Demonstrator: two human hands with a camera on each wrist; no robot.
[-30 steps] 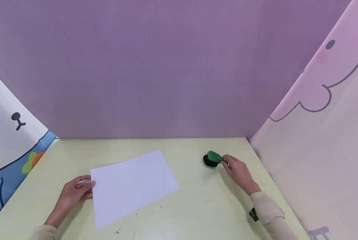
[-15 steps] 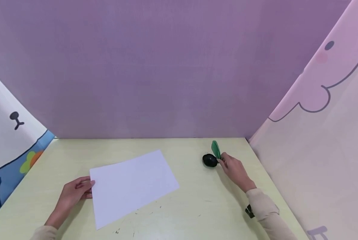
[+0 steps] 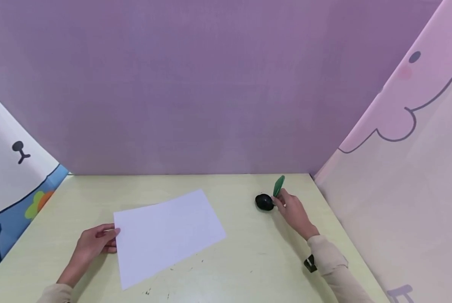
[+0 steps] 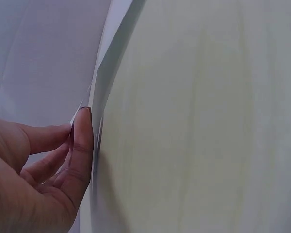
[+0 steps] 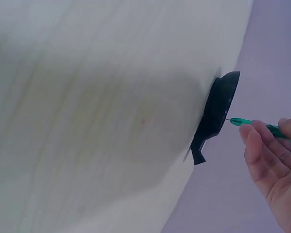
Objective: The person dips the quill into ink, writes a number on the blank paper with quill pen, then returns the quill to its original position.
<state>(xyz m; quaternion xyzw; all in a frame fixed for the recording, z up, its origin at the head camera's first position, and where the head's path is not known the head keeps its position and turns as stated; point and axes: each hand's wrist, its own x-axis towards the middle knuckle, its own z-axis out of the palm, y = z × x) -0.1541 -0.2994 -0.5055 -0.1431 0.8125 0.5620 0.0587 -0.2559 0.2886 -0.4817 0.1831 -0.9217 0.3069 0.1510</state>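
Observation:
My left hand (image 3: 91,244) pinches the left edge of a blank white sheet of paper (image 3: 169,237) between thumb and fingers. In the left wrist view the paper (image 4: 106,77) appears as a thin strip along the fingertips. Over on the right, my right hand (image 3: 294,210) holds a small green leaf-shaped piece (image 3: 278,185) by its lower end, upright. This green piece (image 5: 242,122) shows a thin point at its tip in the right wrist view. Close beside it on the table sits a glossy black rounded piece (image 3: 264,202), dish-like with a short stub (image 5: 199,153).
The pale yellow table (image 3: 241,269) has dark specks (image 3: 147,291) near its front. A purple panel (image 3: 192,84) rises along the back edge. Printed panels stand at the left (image 3: 17,189) and right (image 3: 411,189). A black band device (image 3: 310,264) sits at the right sleeve.
The green piece has swung from lying over the black piece to upright beside it. My right hand has shifted slightly left and turned. The left hand and paper have barely moved.

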